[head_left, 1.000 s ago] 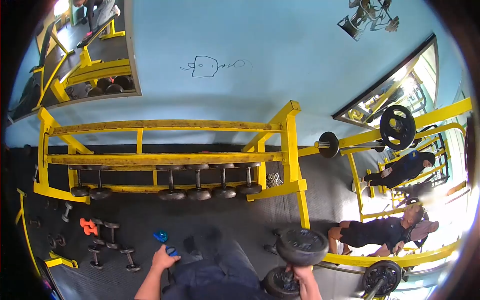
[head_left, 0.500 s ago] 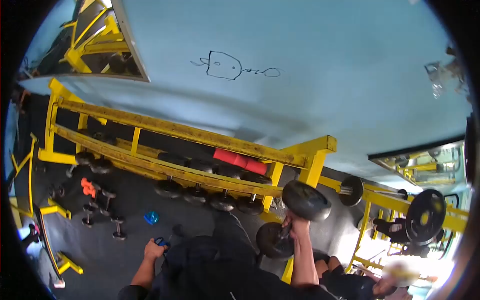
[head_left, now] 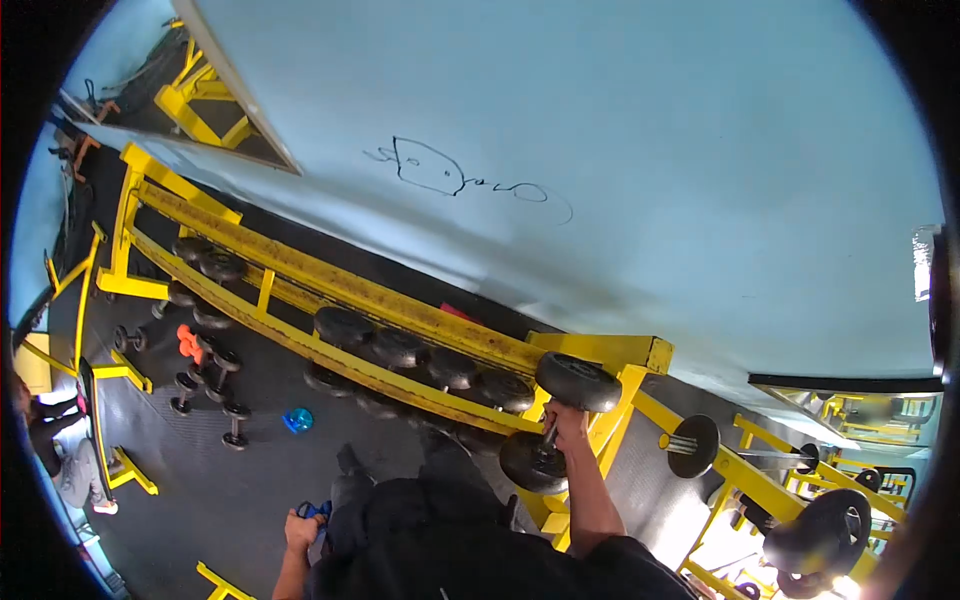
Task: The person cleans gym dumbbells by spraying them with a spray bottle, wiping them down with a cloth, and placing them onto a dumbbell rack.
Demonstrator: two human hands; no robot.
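Note:
My right hand (head_left: 568, 428) is wrapped round the handle of a large black dumbbell (head_left: 578, 382), held up at the right end of a yellow dumbbell rack (head_left: 400, 357). The dumbbell's other round head (head_left: 533, 463) hangs lower, in front of the rack's end. Low beside my leg, my left hand (head_left: 300, 530) is closed on a small blue object (head_left: 314, 511), whose kind I cannot make out. Several black dumbbells (head_left: 398, 347) rest on the rack, left of the one I hold.
Several small dumbbells (head_left: 234, 428), an orange pair (head_left: 189, 341) and a clear blue item (head_left: 297, 420) lie on the black floor. Barbells with plates (head_left: 694, 447) rest on a yellow frame at right. A person (head_left: 70, 450) is at far left.
My view has turned and shifted. The dumbbell in my right hand has moved left and up, closer to the rack. My left hand still holds the blue object, lower down.

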